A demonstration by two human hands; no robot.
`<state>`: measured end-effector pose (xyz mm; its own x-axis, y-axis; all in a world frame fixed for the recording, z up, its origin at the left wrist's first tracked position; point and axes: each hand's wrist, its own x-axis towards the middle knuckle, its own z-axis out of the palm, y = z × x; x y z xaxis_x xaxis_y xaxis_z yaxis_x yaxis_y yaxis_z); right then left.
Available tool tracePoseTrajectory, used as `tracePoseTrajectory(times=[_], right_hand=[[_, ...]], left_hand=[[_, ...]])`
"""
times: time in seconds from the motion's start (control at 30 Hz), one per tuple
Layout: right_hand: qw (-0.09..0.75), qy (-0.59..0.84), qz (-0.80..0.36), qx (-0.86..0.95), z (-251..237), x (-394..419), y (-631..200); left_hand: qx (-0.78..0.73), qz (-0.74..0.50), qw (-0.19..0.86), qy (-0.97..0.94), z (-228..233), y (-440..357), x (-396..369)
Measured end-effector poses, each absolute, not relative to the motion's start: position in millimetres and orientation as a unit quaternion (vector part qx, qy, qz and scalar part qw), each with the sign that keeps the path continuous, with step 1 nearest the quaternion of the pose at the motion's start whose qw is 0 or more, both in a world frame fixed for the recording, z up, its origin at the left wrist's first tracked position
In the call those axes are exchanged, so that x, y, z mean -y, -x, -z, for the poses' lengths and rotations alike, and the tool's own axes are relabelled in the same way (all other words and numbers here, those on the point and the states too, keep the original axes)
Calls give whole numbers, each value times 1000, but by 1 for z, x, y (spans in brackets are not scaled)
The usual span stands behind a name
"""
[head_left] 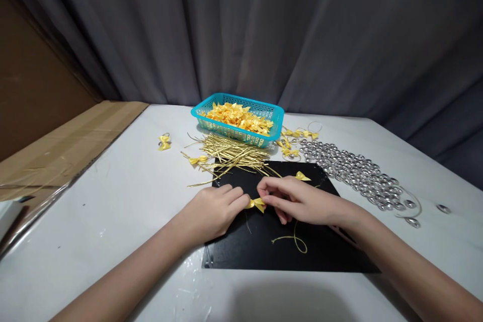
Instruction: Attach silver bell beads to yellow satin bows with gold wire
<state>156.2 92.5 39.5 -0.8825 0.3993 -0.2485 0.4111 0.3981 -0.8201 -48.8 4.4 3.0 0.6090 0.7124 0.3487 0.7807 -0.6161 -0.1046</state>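
Note:
A small yellow ribbon bow (256, 204) is held between my two hands, over a black mat (241, 251). My left hand (219, 211) pinches the bow's left end with closed fingers. At its right end, the fingertips of my right hand (292, 198) are pinched on the ribbon. A loose gold cord (300, 244) curls on the mat below my right hand. Another yellow bow (302, 176) lies just beyond that hand. Past the mat's far edge is a pile of gold twist ties (234, 153), with a bow (198, 160) at its left.
A turquoise basket (277, 123) full of yellow bows stands at the back. Many silver oval beads (350, 171) spread at the right. Bows with cords (290, 151) lie beside the basket; one bow (164, 142) sits far left. Cardboard (75, 133) borders the left side, a grey curtain (241, 25) behind.

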Motion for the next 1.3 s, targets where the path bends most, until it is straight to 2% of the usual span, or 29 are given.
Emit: tracePoseTrajectory(times=[0.07,0.1,0.2,0.27,0.4,0.53,0.73,0.9,1.0,1.13,1.2,1.3], right_hand=[[-10,-259,488,-834,-37,-91,-154],[-44,-284,479,-830,-34,-89,-151],[-226,-411,436,-768,-25,-78,-139],[-279,-471,450,-706,-21,-68,-130],[-183,-488,581,-625,-20,-53,-118],[-162,-467,620,-609,-24,-50,-118],[-128,-442,560,-689,-23,-59,-124],[-91,-404,537,-735,-25,-67,-131],[-131,-366,471,-792,-32,-72,-138],[-175,-229,358,-888,-34,-79,-144],[-167,-194,351,-901,-32,-81,-145],[-150,-220,369,-890,-29,-83,-144]], left_hand=[[432,146,112,883,-3,49,-5],[444,160,103,876,-3,49,-5],[496,232,69,834,-3,50,-6],[523,278,54,804,-3,50,-7],[521,305,85,793,-2,48,-6],[495,288,139,808,-1,46,-7],[494,267,140,816,0,49,-8],[501,229,37,834,-6,50,-8],[507,217,-42,833,-11,52,-8],[502,227,-78,831,-12,55,-8],[497,229,-86,833,-12,55,-8],[495,229,-97,833,-11,54,-7]])
